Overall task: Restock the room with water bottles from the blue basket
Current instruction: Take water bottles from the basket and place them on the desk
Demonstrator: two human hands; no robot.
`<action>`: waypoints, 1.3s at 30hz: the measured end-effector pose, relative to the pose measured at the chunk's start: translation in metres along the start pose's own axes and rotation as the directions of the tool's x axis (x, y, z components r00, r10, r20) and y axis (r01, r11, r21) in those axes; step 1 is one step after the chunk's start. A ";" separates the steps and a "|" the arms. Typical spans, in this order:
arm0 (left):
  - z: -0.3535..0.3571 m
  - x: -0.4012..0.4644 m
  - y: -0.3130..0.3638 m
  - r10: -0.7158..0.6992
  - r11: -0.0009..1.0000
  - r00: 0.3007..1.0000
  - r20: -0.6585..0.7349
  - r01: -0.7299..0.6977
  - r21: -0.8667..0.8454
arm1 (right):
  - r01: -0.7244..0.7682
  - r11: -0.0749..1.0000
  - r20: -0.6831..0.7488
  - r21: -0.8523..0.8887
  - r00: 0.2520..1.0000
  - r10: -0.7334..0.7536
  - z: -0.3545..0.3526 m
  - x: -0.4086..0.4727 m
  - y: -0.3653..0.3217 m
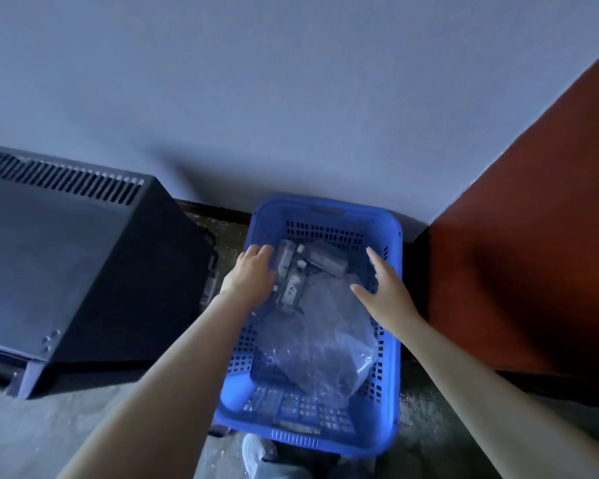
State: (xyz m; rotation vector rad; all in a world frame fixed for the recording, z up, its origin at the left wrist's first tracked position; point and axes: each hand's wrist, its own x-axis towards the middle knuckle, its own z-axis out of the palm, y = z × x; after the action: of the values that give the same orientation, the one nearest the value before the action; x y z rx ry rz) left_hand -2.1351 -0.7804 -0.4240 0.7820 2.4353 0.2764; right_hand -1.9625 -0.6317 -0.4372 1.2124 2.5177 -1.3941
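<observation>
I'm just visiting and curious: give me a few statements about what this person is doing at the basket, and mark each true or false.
1. Both hands reach into the blue basket. True.
2. The water bottles lie at the far end of the basket. True.
3. The right hand grips a bottle. False: its fingers are spread and hold nothing.
4. The basket stands on top of the black appliance. False: it stands on the floor, to the right of the appliance.
5. Crumpled clear plastic lies in the basket. True.
6. The left hand is far from the bottles. False: it rests against them, though its grip is unclear.
</observation>
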 end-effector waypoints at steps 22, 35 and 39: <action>0.330 0.173 -0.137 -0.154 0.965 0.987 0.043 0.160 -0.206 | -0.066 0.980 0.027 0.187 0.998 0.062 0.240 0.148 0.225; 0.388 0.238 -0.149 -0.302 0.829 0.948 0.103 0.314 -0.464 | -0.249 0.859 0.177 0.447 0.966 0.187 0.313 0.162 0.261; 0.391 0.250 -0.145 -0.329 0.800 0.944 0.038 0.300 -0.519 | -0.312 0.800 0.219 0.512 0.948 0.230 0.319 0.162 0.275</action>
State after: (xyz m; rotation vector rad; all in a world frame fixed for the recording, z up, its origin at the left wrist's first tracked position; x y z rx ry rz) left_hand -2.1483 -0.7414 -0.9083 0.1246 2.3191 0.7904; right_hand -2.0069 -0.6814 -0.8834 1.4032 1.7982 -2.0950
